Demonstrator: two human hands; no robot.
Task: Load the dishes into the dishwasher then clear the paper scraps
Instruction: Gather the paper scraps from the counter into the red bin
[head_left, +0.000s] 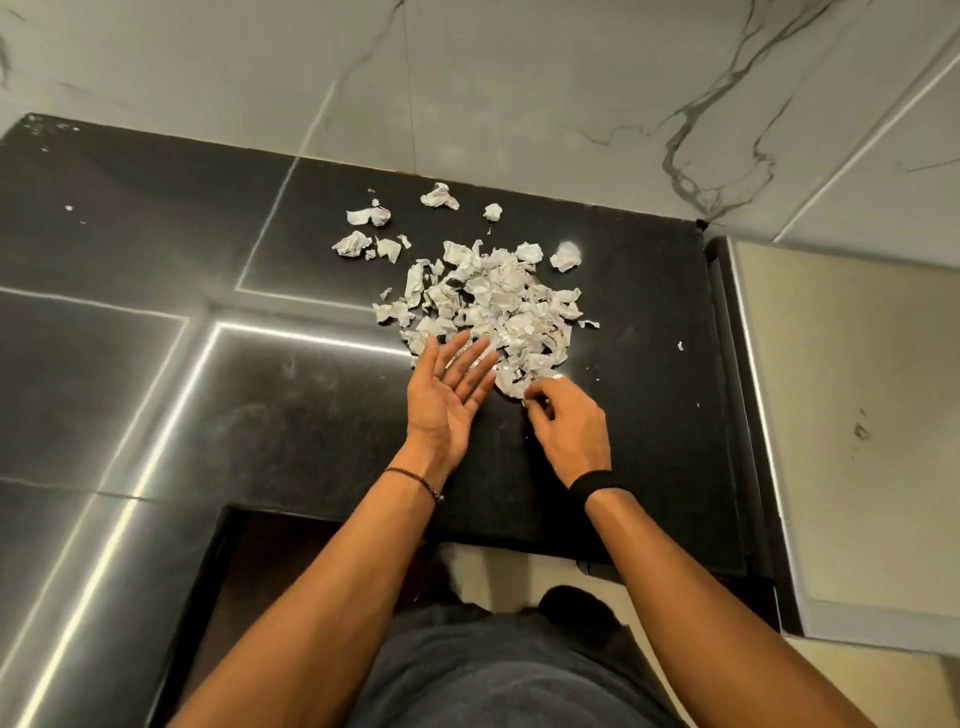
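The scraps (498, 301), heaped on the table (644, 415) with strays behind, look light, limp and apt to scatter, so best scooped from the near edge, where the right hand (566, 421) pinches a few beside the left hand (447, 400), spread palm-up.

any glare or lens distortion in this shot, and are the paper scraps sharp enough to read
Head view: bright strip reflections streak the glossy black countertop on the left. Head view: the wide-angle lens bends the counter edges and wall lines. Head view: the paper scraps look washed out, and their print is unreadable.
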